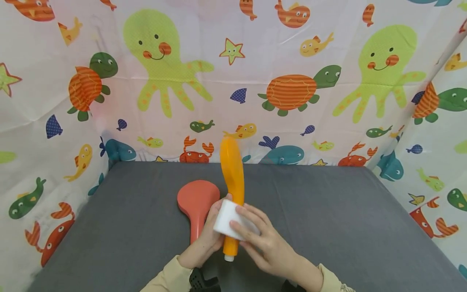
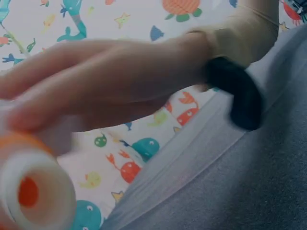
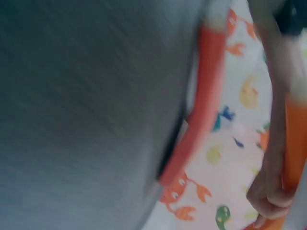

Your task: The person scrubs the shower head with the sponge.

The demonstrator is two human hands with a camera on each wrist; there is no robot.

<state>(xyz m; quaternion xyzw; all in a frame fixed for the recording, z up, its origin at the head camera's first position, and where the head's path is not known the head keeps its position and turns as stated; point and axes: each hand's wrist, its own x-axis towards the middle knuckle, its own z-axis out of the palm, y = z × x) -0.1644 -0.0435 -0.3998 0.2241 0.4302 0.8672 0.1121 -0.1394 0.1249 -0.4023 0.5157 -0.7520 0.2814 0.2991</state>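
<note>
Hung with sea-creature cloth (image 1: 219, 87) behind the far edge of a grey table (image 1: 313, 219). Could lose the orange piece (image 1: 237, 190) through any slackening of the left hand (image 1: 208, 233), curled round its handle; could drop the white block (image 1: 225, 219) through a slip in the pinch of the right hand (image 1: 264, 237). Might also knock the red piece (image 1: 197, 198), lying toward the table's left edge, by dipping too low. See the orange piece above mid-table, broad end toward the far edge: smooth, gently bowed, like a shower head, with a white tip (image 1: 229, 258) at the near end.

left sleeve (image 1: 168, 276): pale yellow | right sleeve (image 1: 329, 280): pale yellow | left wrist piece (image 1: 198, 280): black, angular
</note>
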